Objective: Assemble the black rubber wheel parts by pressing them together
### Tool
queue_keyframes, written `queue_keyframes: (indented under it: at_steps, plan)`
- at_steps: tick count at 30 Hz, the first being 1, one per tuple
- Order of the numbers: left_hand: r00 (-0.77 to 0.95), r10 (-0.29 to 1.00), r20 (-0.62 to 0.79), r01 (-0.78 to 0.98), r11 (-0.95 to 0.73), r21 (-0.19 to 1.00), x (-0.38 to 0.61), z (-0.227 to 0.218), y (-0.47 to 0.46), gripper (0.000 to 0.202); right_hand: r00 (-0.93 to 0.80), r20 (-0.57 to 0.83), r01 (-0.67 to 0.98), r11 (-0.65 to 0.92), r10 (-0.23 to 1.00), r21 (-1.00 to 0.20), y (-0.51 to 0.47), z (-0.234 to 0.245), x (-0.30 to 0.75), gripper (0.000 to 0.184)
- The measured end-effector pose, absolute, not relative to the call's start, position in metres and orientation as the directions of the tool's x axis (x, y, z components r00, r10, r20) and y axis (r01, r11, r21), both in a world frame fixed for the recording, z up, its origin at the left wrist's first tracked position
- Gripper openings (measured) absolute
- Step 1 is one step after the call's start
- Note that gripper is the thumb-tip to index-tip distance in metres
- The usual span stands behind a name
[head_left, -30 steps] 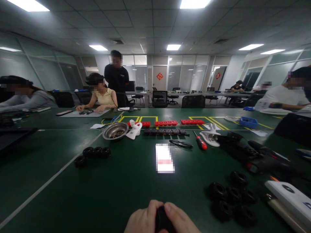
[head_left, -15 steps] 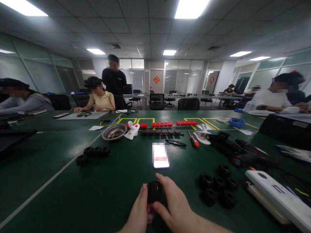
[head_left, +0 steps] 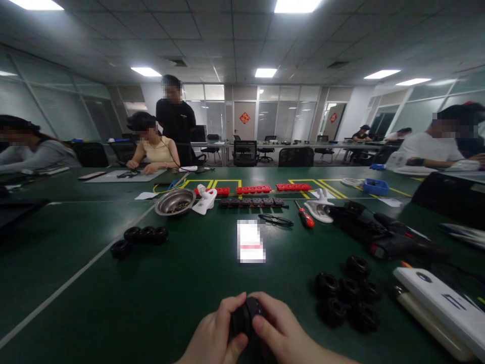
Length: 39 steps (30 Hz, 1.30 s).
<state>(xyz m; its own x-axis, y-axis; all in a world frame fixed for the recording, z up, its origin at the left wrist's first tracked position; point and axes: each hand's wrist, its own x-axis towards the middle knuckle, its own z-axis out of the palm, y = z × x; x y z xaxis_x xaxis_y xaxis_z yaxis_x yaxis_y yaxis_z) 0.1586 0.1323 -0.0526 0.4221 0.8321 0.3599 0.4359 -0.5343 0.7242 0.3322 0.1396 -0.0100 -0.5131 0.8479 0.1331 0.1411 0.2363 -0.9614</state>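
A: Head camera, near edge of the counter (head_left: 170, 288): what are the hands doing?
B: Both the left hand (head_left: 212, 336) and the right hand (head_left: 282, 333) curl their fingers round one black tyre (head_left: 244, 316), pinching it between them.
A: Beyond them?
B: To the right, loose tyres (head_left: 344, 298); at the centre, a phone (head_left: 250, 241); farther back, a steel bowl (head_left: 175, 201).

Long green table (head_left: 151, 303), tiled ceiling (head_left: 212, 30), bright light panels (head_left: 265, 73), glass partition walls (head_left: 56, 101), black office chairs (head_left: 295, 157)
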Motion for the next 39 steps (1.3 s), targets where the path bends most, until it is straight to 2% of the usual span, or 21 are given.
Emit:
queue_keyframes:
  at_steps: [1,3,5,7,8,9,11,13,14,16,18,21,23,25,27,29,31,33,35,37,39]
  plan:
    - [0.383,0.867,0.319,0.382,-0.462,0.8,0.16,-0.05,0.13,0.049,-0.536,0.204,0.189,0.352,0.819,-0.917,0.14,-0.008,0.335,0.041]
    - [0.28,0.955,0.095,0.254,-0.169,0.952,0.164,-0.044,0.127,0.054,-0.574,0.297,0.29,0.528,0.763,-0.798,0.14,-0.006,0.338,0.038]
    - [0.236,0.951,-0.199,0.133,0.172,0.976,0.168,-0.04,0.125,0.058,-0.619,0.356,0.379,0.663,0.7,-0.645,0.14,-0.007,0.34,0.04]
    - [0.232,0.908,-0.349,0.079,0.34,0.937,0.171,-0.038,0.125,0.061,-0.658,0.395,0.42,0.748,0.641,-0.513,0.14,-0.01,0.34,0.042]
    - [0.234,0.903,-0.361,0.07,0.355,0.932,0.172,-0.038,0.126,0.063,-0.661,0.4,0.42,0.755,0.635,-0.503,0.14,-0.011,0.34,0.046]
    - [0.246,0.908,-0.34,0.067,0.334,0.94,0.172,-0.039,0.126,0.062,-0.642,0.397,0.412,0.731,0.656,-0.543,0.139,-0.012,0.34,0.052]
    - [0.306,0.924,-0.231,0.09,0.213,0.973,0.17,-0.039,0.126,0.059,-0.562,0.336,0.364,0.591,0.756,-0.72,0.139,-0.012,0.339,0.059]
    - [0.384,0.922,-0.058,0.167,-0.007,0.986,0.168,-0.039,0.125,0.056,-0.481,0.194,0.31,0.373,0.855,-0.875,0.139,-0.011,0.338,0.05]
    - [0.396,0.918,0.01,0.221,-0.106,0.97,0.167,-0.038,0.124,0.055,-0.46,0.121,0.293,0.279,0.88,-0.914,0.14,-0.011,0.338,0.046]
    - [0.357,0.931,0.073,0.332,-0.2,0.922,0.166,-0.033,0.122,0.051,-0.452,0.035,0.276,0.177,0.891,-0.945,0.14,-0.011,0.336,0.041]
    - [0.292,0.953,0.084,0.404,-0.202,0.892,0.166,-0.027,0.12,0.047,-0.463,0.043,0.272,0.187,0.885,-0.944,0.14,-0.012,0.336,0.037]
    - [0.279,0.959,0.048,0.382,-0.156,0.911,0.169,-0.018,0.119,0.048,-0.489,0.174,0.308,0.356,0.854,-0.882,0.138,-0.012,0.338,0.035]
    - [0.281,0.956,-0.086,0.274,0.006,0.962,0.172,-0.018,0.121,0.051,-0.529,0.32,0.365,0.551,0.786,-0.751,0.137,-0.013,0.339,0.035]
    - [0.281,0.93,-0.239,0.139,0.207,0.968,0.175,-0.02,0.123,0.053,-0.565,0.449,0.424,0.711,0.692,-0.562,0.136,-0.013,0.339,0.028]
    - [0.267,0.918,-0.294,0.029,0.297,0.954,0.177,-0.023,0.126,0.052,-0.569,0.511,0.45,0.764,0.645,-0.463,0.135,-0.013,0.339,0.029]
    - [0.242,0.936,-0.256,-0.036,0.273,0.961,0.178,-0.024,0.126,0.051,-0.521,0.476,0.449,0.702,0.709,-0.553,0.136,-0.012,0.34,0.046]
    - [0.238,0.946,-0.222,-0.057,0.241,0.969,0.177,-0.024,0.126,0.052,-0.478,0.338,0.42,0.549,0.811,-0.722,0.138,-0.012,0.34,0.054]
    - [0.246,0.952,-0.182,-0.033,0.196,0.98,0.175,-0.024,0.125,0.054,-0.459,0.179,0.402,0.383,0.87,-0.832,0.14,-0.013,0.341,0.041]
    - [0.268,0.954,-0.135,0.016,0.136,0.991,0.173,-0.026,0.124,0.055,-0.448,0.087,0.394,0.284,0.89,-0.874,0.142,-0.015,0.341,0.032]
    - [0.314,0.943,-0.105,0.054,0.093,0.994,0.172,-0.029,0.125,0.055,-0.455,0.061,0.374,0.253,0.889,-0.893,0.143,-0.015,0.341,0.027]
    - [0.356,0.929,-0.103,0.052,0.09,0.995,0.171,-0.034,0.128,0.054,-0.477,0.114,0.353,0.309,0.871,-0.883,0.143,-0.013,0.341,0.024]
